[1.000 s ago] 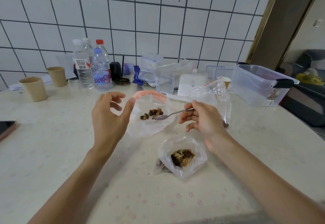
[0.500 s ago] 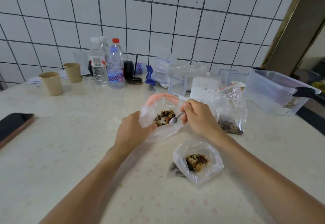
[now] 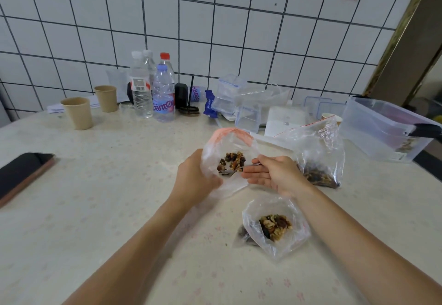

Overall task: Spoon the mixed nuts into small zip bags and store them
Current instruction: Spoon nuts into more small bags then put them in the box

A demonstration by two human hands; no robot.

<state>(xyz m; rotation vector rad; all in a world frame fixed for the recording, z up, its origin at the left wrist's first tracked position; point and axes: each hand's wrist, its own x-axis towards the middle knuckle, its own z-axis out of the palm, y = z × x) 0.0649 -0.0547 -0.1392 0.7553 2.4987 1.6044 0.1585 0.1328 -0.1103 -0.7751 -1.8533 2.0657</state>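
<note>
Head: nut-speckled clear zip bag (image 3: 229,151)

Soft even daylight, faint shadows, wide-angle bending at edges — slightly soft.

A clear small zip bag (image 3: 227,161) with a pink seal is held open, mixed nuts (image 3: 231,161) and a metal spoon (image 3: 227,172) inside; a second filled bag (image 3: 275,228) lies nearer; the crumpled supply bag (image 3: 318,154) stands right.

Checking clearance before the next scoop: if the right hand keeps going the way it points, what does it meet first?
The right hand points leftward, spoon already inside the open zip bag. It would probably meet the nuts, then the bag wall at the left hand; depth is unclear.
</note>
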